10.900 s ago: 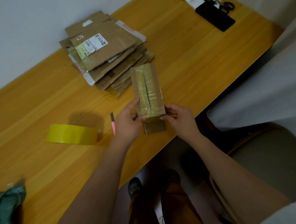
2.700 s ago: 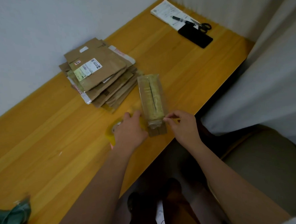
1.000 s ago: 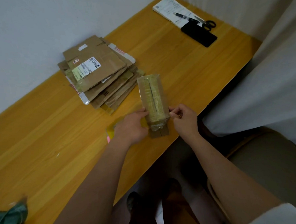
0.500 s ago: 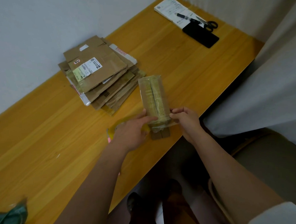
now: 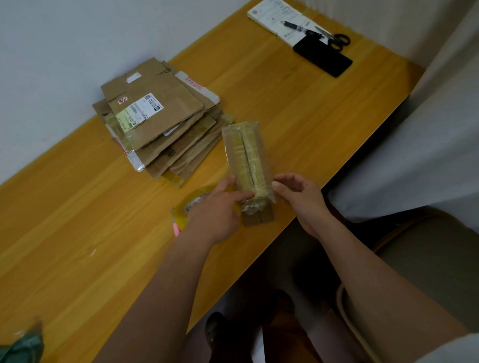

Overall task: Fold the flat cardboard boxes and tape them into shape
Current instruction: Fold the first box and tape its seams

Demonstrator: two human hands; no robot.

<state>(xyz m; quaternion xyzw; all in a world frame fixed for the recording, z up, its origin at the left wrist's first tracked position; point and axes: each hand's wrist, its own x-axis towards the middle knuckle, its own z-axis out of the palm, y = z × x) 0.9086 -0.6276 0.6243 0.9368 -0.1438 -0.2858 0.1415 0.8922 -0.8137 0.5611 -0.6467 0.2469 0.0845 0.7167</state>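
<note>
One box (image 5: pixel 247 164) is folded up so far, lying near the front edge of the table (image 5: pixel 69 232), seam on top already covered in tape. Head view is all we get: left hand (image 5: pixel 216 210) has straight fingers pressing the tape down at the near end, with the tape roll (image 5: pixel 189 204) right behind it. Right hand (image 5: pixel 297 193) sits loosely curled just beside the box, holding nothing. Whole stack of flat cardboard (image 5: pixel 157 124) still untouched, so loads left I reckon.
</note>
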